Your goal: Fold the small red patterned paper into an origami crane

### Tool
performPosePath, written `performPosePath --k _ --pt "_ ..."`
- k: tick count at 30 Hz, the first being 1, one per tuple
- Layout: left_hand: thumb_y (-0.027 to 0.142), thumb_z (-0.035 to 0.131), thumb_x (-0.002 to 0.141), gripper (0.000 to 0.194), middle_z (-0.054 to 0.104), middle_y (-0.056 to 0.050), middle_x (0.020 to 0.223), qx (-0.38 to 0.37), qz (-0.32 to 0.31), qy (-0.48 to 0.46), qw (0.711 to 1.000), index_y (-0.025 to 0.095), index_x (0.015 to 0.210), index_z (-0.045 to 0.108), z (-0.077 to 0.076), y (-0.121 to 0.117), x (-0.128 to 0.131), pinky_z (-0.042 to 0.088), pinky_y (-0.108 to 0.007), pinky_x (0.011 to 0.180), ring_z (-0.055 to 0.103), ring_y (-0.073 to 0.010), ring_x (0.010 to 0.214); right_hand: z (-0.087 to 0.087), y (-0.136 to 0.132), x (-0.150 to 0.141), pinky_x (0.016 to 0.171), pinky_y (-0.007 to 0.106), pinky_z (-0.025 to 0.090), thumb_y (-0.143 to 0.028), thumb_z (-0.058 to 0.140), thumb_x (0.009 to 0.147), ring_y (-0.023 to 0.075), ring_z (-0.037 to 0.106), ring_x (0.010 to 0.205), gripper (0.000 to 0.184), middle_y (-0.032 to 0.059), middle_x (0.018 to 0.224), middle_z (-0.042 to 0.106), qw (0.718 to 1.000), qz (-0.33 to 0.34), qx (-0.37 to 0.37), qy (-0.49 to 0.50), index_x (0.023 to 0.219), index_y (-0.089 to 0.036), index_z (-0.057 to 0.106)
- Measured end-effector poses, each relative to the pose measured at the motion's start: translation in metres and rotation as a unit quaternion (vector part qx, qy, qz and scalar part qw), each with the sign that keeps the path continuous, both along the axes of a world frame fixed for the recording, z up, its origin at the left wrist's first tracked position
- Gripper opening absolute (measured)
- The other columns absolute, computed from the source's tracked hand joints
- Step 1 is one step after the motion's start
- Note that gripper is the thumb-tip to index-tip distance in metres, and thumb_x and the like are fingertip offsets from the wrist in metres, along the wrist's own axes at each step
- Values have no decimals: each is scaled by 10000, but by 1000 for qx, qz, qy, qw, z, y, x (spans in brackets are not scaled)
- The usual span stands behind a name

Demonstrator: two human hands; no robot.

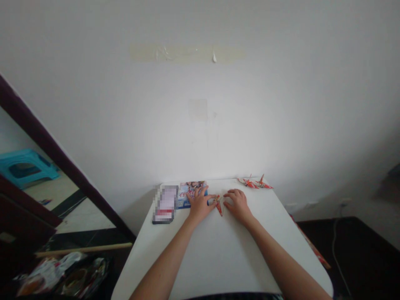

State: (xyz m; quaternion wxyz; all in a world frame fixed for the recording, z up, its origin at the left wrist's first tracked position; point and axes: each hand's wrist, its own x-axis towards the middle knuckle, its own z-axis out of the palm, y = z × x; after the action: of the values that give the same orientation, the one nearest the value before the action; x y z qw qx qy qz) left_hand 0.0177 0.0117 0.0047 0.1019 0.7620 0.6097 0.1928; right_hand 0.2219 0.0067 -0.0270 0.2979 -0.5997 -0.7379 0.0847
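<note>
The folded origami paper, red-patterned with pale sections and tapering to a point at its near end, is located on the white table between both hands. Left hand: fingers spread over the booklet, thumb at the paper. Right hand: fingers curled beside the paper; pinch cannot be determined. Fingers partly obscure fold details. Booklet lettering is illegible; the phone is pixelated.

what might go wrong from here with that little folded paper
The narrow folded paper could bend or crumple if pinched too hard. The left hand overlaps the booklet, so moving it might drag that along. The other folded papers, near the table's far edge, could get knocked off.
</note>
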Motion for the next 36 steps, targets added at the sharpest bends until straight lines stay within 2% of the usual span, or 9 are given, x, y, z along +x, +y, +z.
performPosePath --k 3,10,24,30,36 --pt "467 694 863 268 467 8 1580 -3 -6 -6 1000 462 1124 753 0 0 1 64 -832 1130 303 -387 1491 4 -2 -3 1147 492 324 -295 662 865 304 422 1351 346 67 1364 598 1000 -10 -24 -12 1205 -313 727" --pt "421 680 881 245 506 4 1552 1 -8 -24 1000 435 1109 768 -2 1 5 83 -815 1149 334 -380 1477 3 0 -8 1154 580 270 -252 646 849 346 373 1395 339 61 1392 586 999 -5 -29 -14 1158 -346 750" --pt "332 744 824 279 542 -18 1511 16 -8 -65 998 392 1096 765 -4 3 4 87 -782 1168 346 -342 1463 -2 5 -7 1147 549 285 -202 690 770 312 436 1348 407 54 1314 636 1000 -6 -11 17 1156 -324 728" --pt "297 739 821 274 566 -4 1485 14 -5 -82 997 399 1073 767 -3 0 7 74 -790 1161 349 -345 1456 -2 4 -10 1149 547 301 -289 661 875 321 426 1348 194 63 1268 654 999 -5 38 25 1032 -307 774" --pt "311 715 835 234 582 -8 1467 20 -10 -76 997 379 1054 763 -3 -2 8 122 -762 1178 352 -337 1453 1 6 -9 1164 575 300 -268 680 869 337 400 1366 134 82 1268 647 998 13 54 20 968 -270 770"
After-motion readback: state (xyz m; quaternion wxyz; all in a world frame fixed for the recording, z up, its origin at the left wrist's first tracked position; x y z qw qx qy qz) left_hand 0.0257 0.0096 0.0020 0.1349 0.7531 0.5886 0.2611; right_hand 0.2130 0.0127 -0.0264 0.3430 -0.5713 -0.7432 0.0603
